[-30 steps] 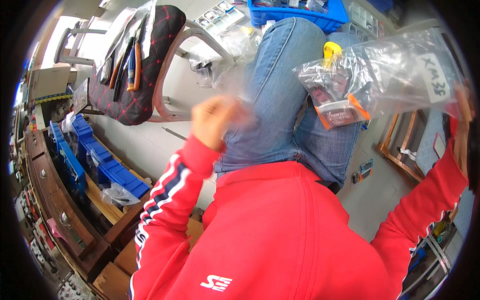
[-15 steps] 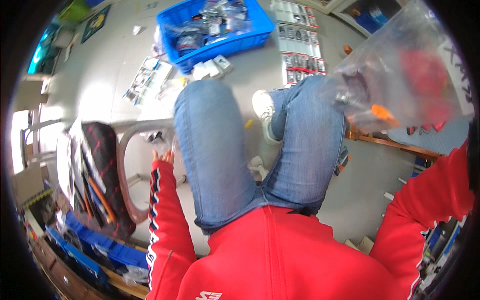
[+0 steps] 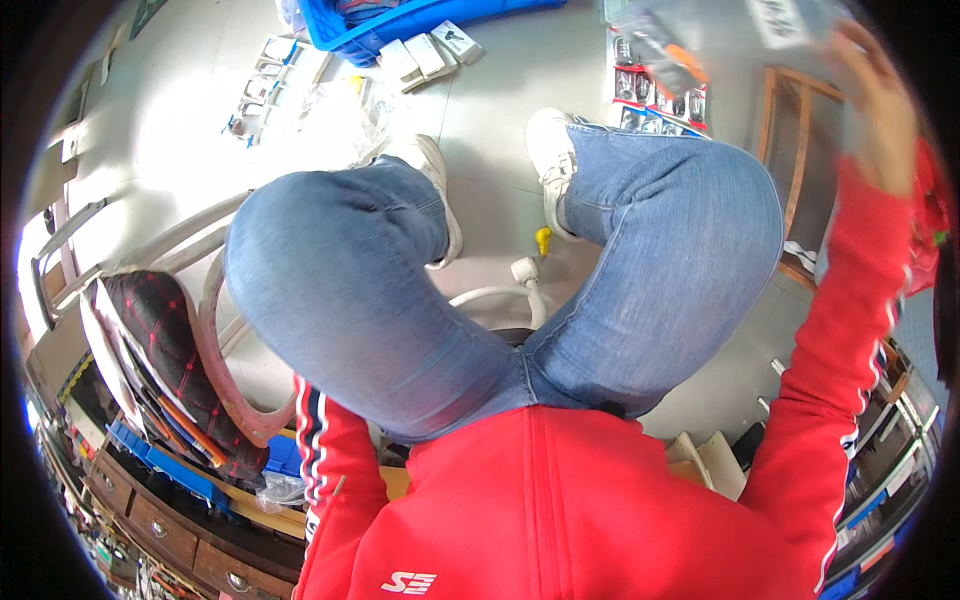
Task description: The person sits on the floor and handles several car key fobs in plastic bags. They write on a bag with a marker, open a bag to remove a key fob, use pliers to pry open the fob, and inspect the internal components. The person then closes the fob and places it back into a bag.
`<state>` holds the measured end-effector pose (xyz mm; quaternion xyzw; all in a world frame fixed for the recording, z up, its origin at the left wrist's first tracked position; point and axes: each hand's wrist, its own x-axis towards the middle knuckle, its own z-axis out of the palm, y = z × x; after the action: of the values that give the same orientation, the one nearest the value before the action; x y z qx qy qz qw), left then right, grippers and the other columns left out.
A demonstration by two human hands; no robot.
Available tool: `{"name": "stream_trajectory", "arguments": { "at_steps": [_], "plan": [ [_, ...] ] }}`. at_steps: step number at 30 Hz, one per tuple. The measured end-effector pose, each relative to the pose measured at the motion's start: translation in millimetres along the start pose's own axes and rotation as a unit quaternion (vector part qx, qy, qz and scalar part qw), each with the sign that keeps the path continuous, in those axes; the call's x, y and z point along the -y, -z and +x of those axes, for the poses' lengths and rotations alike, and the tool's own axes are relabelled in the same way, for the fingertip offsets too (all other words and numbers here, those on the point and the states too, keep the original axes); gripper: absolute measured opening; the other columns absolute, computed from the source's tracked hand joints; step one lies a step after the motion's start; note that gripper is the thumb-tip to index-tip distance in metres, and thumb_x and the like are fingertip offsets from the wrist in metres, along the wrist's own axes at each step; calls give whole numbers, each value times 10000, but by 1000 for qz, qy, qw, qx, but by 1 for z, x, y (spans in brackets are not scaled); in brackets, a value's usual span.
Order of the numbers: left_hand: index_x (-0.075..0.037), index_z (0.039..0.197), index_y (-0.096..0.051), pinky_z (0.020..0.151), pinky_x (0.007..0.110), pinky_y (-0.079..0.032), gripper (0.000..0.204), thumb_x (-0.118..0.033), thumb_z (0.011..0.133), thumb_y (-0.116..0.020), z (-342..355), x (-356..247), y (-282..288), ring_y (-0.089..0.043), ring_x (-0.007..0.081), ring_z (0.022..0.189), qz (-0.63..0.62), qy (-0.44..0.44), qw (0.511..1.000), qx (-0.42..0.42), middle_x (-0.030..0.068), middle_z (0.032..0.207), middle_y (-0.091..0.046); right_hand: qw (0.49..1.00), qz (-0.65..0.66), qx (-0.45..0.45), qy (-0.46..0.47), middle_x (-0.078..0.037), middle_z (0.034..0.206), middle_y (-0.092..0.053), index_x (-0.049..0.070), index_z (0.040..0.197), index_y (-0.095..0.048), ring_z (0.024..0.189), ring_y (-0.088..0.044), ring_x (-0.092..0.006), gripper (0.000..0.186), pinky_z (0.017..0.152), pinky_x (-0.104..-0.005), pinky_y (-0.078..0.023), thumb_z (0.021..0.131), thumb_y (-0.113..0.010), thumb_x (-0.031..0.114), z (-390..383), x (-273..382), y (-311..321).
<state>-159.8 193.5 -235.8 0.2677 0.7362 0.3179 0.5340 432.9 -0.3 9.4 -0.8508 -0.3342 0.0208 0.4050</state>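
Right hand (image 3: 877, 105): your fingers grasp the right end of a clear bag (image 3: 735, 45).
Left hand: hidden beyond your left thigh (image 3: 330, 270); cannot tell whether its fingers grip.
Bag: upper right, blurred, overlapping red-edged packages (image 3: 632, 88) in view.
Floor: white boxes (image 3: 430, 58) beside blue bin (image 3: 400, 30); yellow piece (image 3: 543, 240) near your right shoe (image 3: 552, 165).

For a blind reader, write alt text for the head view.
A blurred clear bag is in the grip of a person's right hand at upper right; the left hand is hidden. Beyond two legs in jeans, white boxes sit beside a blue bin.
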Motion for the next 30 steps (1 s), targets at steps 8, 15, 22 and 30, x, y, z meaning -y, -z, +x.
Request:
{"name": "stream_trajectory", "arguments": {
  "at_steps": [8,15,22,30],
  "plan": [
    [50,1066,-509,931,347,-357,257,-115,885,-433,-182,-105,-59,-495,246,1045,92,-487,866,67,177,1117,-521,958,206,135,-144,-49,965,-589,29,978,-588,876,-563,-139,191,751,-245,-436,803,-611,102,19,-135,-118],
    [33,1051,-525,926,371,-339,278,-132,830,-490,-199,-115,-94,-488,256,1031,217,-545,809,21,191,1139,-505,994,-105,-1,6,-46,958,-603,72,1101,-547,799,-560,-123,292,696,-273,-451,810,-574,75,-60,-249,-122],
    [46,1015,-536,910,396,-340,300,-151,791,-497,-184,-112,-78,-499,283,1002,233,-590,773,9,211,1057,-545,920,-102,-50,-375,-55,956,-599,60,1088,-555,827,-563,-142,278,726,-284,-450,812,-578,89,-278,-288,-135],
    [8,993,-531,921,388,-316,271,-175,805,-461,-183,-114,-83,-477,260,1000,274,-594,756,-12,165,1027,-522,749,-28,231,-621,-52,934,-591,61,1087,-551,810,-560,-141,276,715,-288,-453,813,-576,92,-398,-230,-241]
  ]
}}
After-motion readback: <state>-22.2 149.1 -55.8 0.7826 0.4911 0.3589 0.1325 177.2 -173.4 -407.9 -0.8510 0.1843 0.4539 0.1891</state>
